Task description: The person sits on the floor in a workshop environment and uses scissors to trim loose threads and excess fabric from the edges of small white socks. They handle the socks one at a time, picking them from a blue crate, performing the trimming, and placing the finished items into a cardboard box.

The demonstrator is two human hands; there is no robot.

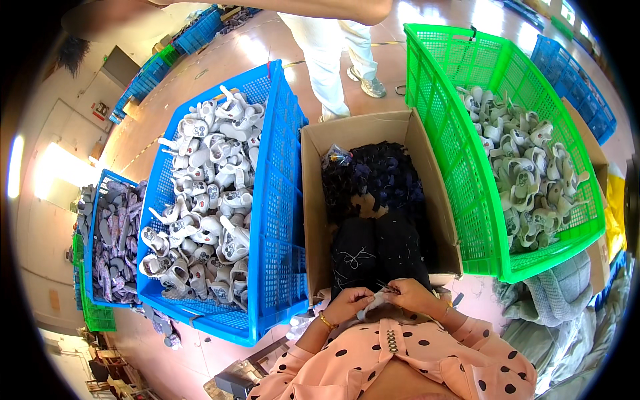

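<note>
Close to my body, over my lap, my left hand [349, 304] is closed on the edge of a small light-grey baby shoe [375, 305]. My right hand [415, 298] meets it from the other side, fingers curled around a thin dark pointed tool [389, 289] that looks like thread snips. The tool's tip is at the shoe, and most of its handle is hidden by the fingers. Loose white threads [358, 259] lie on my dark trousers, just beyond my hands.
My legs extend into a cardboard box [427, 173] holding dark scraps. Left of it stands a blue basket [277, 200] of light-grey shoes [213, 193]; on the right, a green basket [460, 160] holds similar ones. A standing person [320, 53] is beyond the box.
</note>
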